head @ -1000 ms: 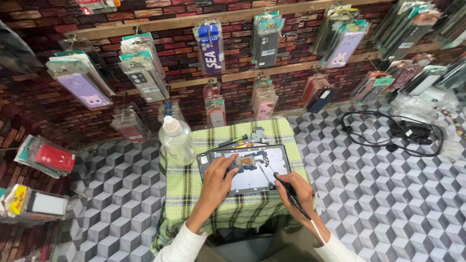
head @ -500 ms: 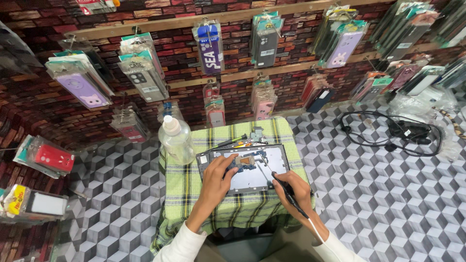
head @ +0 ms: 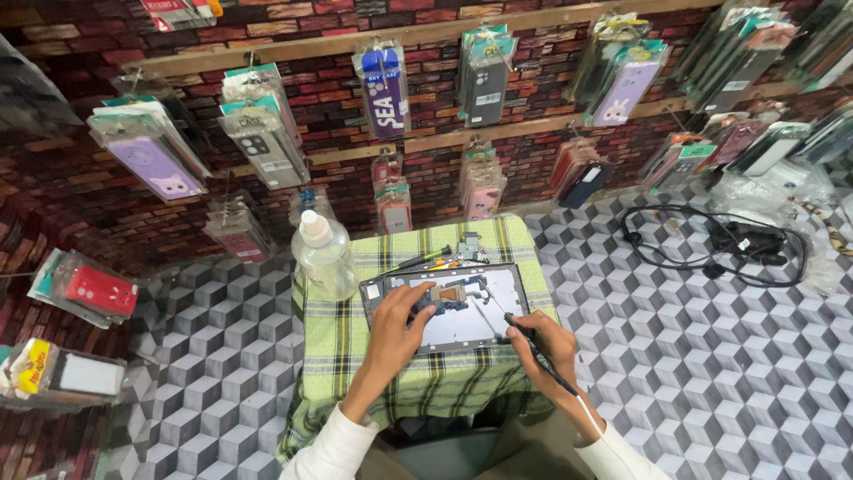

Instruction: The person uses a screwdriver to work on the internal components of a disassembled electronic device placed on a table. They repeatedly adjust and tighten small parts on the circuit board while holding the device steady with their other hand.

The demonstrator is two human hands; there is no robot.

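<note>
An opened tablet (head: 462,311) lies flat on a small table covered with a green checked cloth (head: 338,342), its blue circuit parts and grey inner plate showing. My left hand (head: 397,322) rests on the tablet's left part, fingers spread over the circuit area. My right hand (head: 544,347) grips a thin black tool (head: 533,345) like a pen, its tip at the tablet's right edge. A white cord trails from the tool's back end along my wrist.
A clear plastic squeeze bottle (head: 323,254) stands at the table's back left. A screwdriver (head: 418,260) and small parts lie behind the tablet. Packaged phone cases (head: 382,80) hang on the brick-patterned wall. A coiled black cable (head: 720,244) lies on the patterned floor at right.
</note>
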